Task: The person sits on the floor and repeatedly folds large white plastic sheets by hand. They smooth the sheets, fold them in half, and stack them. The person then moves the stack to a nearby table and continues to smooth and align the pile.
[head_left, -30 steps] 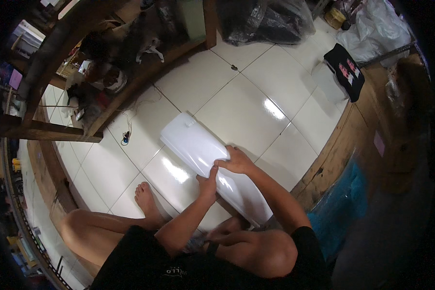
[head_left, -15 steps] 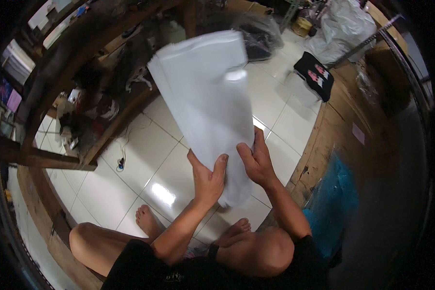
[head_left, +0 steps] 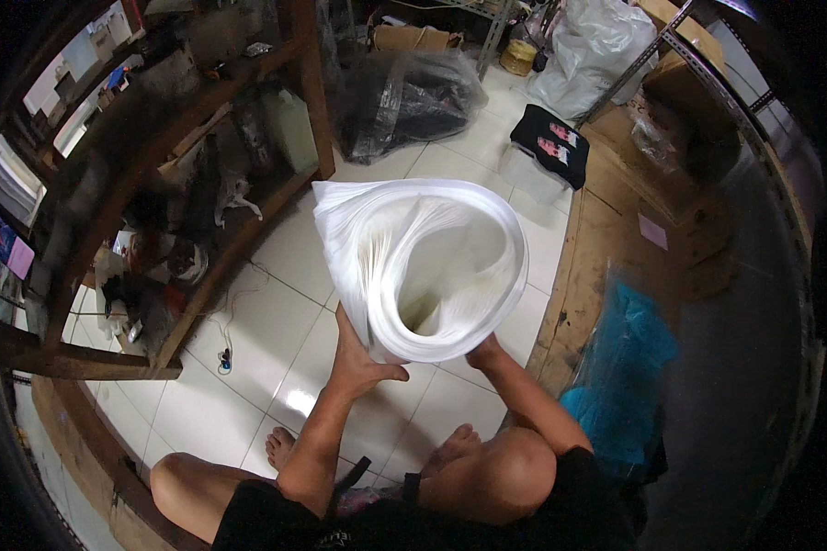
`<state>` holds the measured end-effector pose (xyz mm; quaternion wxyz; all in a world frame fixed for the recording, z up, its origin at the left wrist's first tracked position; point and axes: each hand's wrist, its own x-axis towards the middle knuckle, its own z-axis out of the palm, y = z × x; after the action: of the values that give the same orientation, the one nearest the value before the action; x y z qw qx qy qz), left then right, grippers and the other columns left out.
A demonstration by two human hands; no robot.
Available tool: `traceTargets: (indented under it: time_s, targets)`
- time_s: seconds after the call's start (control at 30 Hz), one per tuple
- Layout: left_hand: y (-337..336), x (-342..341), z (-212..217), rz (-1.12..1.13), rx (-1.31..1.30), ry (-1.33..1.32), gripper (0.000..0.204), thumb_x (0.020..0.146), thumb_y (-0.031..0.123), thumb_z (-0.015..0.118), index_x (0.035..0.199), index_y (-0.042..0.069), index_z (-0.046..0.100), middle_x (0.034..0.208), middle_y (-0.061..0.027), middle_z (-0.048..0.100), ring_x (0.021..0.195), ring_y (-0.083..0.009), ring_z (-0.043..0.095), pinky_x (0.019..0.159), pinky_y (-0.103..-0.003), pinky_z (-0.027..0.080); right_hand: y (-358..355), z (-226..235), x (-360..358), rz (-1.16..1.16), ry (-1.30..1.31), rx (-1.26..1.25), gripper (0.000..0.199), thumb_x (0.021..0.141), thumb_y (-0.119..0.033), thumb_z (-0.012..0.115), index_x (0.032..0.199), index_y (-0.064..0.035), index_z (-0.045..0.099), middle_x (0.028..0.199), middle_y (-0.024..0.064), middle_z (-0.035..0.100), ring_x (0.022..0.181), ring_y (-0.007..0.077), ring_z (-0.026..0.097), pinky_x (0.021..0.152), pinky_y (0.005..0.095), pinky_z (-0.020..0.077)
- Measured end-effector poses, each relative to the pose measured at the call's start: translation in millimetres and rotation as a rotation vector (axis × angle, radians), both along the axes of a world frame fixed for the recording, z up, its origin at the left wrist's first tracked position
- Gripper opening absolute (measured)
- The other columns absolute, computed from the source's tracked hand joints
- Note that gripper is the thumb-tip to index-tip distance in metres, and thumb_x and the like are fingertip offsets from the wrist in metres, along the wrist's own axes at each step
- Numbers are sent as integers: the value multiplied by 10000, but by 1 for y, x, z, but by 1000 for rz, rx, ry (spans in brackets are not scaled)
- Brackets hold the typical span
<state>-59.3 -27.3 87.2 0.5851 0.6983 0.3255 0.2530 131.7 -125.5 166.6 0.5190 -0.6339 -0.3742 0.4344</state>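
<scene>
A thick stack of thin white sheets [head_left: 349, 216] is bent round into a wide, loose tube in front of me. Its open end faces up, so layered edges and a hollow show. My left hand [head_left: 354, 363] grips the tube's lower left side, thumb sticking out below and fingers mostly behind the sheets. On the lower right, my right hand [head_left: 484, 354] holds the same stack from beneath; most of its fingers are hidden by the roll. Whether the sheets are paper or cloth I cannot tell.
Left stands a dark wooden rack [head_left: 239, 230] with cluttered shelves. A black plastic-wrapped bundle [head_left: 409, 101] lies beyond the tube. Folded black garments [head_left: 551, 147] sit on a clear box at far right. Cardboard [head_left: 606, 248] and a blue plastic bag [head_left: 625, 367] lie at my right.
The white stack has turned from showing its long side to showing its open, curled end. My right hand has slipped lower and behind it; the left thumb has come off its face.
</scene>
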Motion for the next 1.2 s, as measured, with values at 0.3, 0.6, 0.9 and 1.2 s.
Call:
traceTargets:
  time_s: [0.3, 0.6, 0.9, 1.2]
  targets:
    - [25, -13, 33, -31, -175, -64, 1435, 314, 209, 925, 1465, 27, 88, 1422, -170, 317, 1333, -304, 323, 1108, -406, 281, 42, 247, -12, 331, -1102, 799, 1004, 746, -684, 592, 1425, -5, 300, 1385, 278, 364, 1290, 435, 349, 1073, 516, 255]
    - [20, 0, 140, -121, -241, -267, 1051, 692, 216, 806, 1464, 49, 113, 1393, -169, 373, 1315, -259, 366, 1069, -393, 345, 73, 230, -63, 517, -1385, 498, 963, 759, -726, 526, 1415, -45, 344, 1372, 359, 350, 1266, 548, 333, 1034, 672, 199]
    - [40, -11, 55, -74, -156, -239, 1087, 429, 135, 908, 1370, 16, 375, 1331, -129, 477, 1268, -248, 420, 1068, -383, 332, 58, 249, -55, 543, -1369, 451, 959, 749, -711, 559, 1422, -65, 335, 1392, 348, 327, 1288, 554, 301, 1044, 665, 201]
    - [48, -14, 24, -121, -64, -130, 986, 436, 179, 938, 1280, 0, 463, 1207, -110, 576, 1107, -249, 545, 997, -361, 419, 59, 251, -30, 418, -1395, 416, 934, 783, -713, 513, 1432, -67, 329, 1383, 366, 319, 1263, 572, 316, 1051, 633, 223]
